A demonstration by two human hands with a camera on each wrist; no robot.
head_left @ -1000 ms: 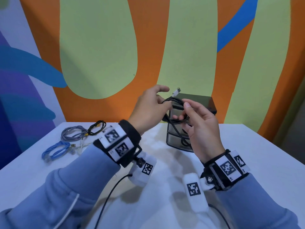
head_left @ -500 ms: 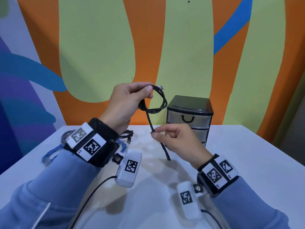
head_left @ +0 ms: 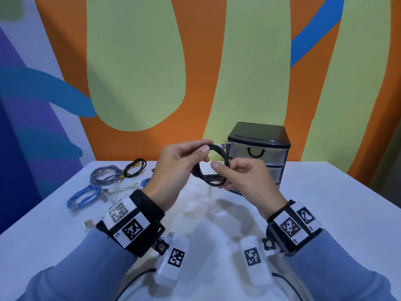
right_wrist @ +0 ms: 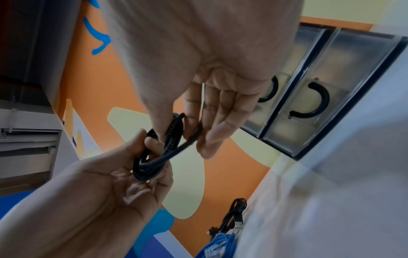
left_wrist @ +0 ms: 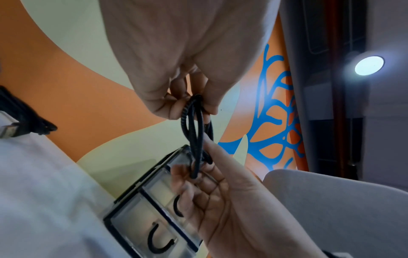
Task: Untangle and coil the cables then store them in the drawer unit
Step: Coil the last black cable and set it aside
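Both hands raised above the white worktop (head_left: 325, 203), in front of the small black-framed drawer unit with translucent drawers (head_left: 258, 148). Left hand (head_left: 178, 168): thumb and fingers pinch the upper left of a coiled black braided cable (head_left: 213, 178). Right hand (head_left: 245, 177): thumb and forefinger pinched on the coil's right side, other fingers curled under its lower loops. Hands close together, the coil spanning the gap between them, held clear of the worktop. A silvery plug end pokes out at the top of the coil, near the unit's top drawer.

Head view only: on the worktop's left, well apart from the hands, a grey coiled cable (head_left: 104, 175), a black-and-yellow coiled cable (head_left: 135, 168), a light blue coiled cable (head_left: 84, 198) and a loose white cable (head_left: 123, 189).

Left wrist view: cable strands pass edge-on from the left finger pads down to the right fingertips; two drawer fronts with black U-shaped handles below.

Right wrist view: right hand's remaining fingers extended alongside the coil; loops bunched in the left palm; drawers shut.
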